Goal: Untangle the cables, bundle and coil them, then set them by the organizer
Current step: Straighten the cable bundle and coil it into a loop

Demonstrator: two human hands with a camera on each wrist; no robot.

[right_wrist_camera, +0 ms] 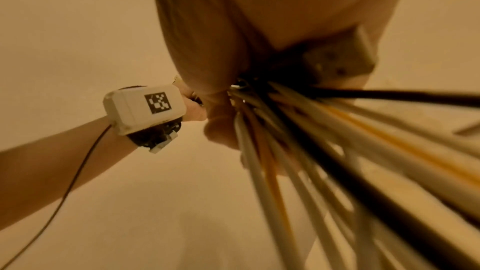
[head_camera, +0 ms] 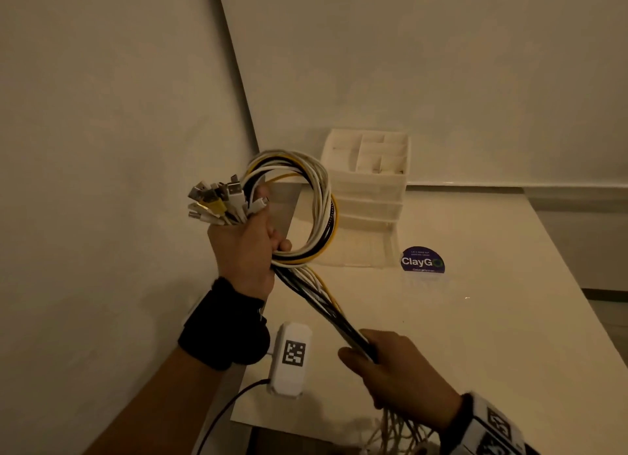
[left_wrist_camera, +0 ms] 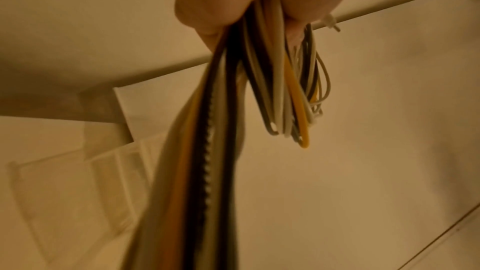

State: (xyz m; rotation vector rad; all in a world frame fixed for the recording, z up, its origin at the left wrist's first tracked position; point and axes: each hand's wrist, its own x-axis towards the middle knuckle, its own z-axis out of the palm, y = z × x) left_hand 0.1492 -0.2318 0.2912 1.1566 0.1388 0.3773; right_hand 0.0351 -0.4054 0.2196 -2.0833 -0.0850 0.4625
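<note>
1. Dim, warm light falls on a pale glossy worktop (head_camera: pixel 458 318) pushed into the corner of two plain off-white walls.
2. At the left hand (head_camera: pixel 244 251), the grip is wrapped tight round the bundle of white, black and yellow cables (head_camera: pixel 316 217). It clamps both the fanned cluster of metal and white plastic plugs (head_camera: pixel 217 203) above the fist and the crossing of the one finished loop.
3. At the right hand (head_camera: pixel 397 366), the grip is curled round the straight run of the same cables lower down; the loose tails hang below it past the worktop edge.
4. The cables are off the worktop, held in the air in front of the white plastic compartment organizer (head_camera: pixel 367 179), which stands at the back by the wall.
5. To coil well, I judge the right hand should slide along the run with light tension, lay each new turn the same width as the first, and pass it under the left thumb so the plugs stay level.
6. Most jackets look smooth and rubbery; one is braided black and white. Mixed stiffness may make turns spring apart.
7. A round dark blue "ClayGo" sticker (head_camera: pixel 422 260) lies just beside the organizer.
</note>
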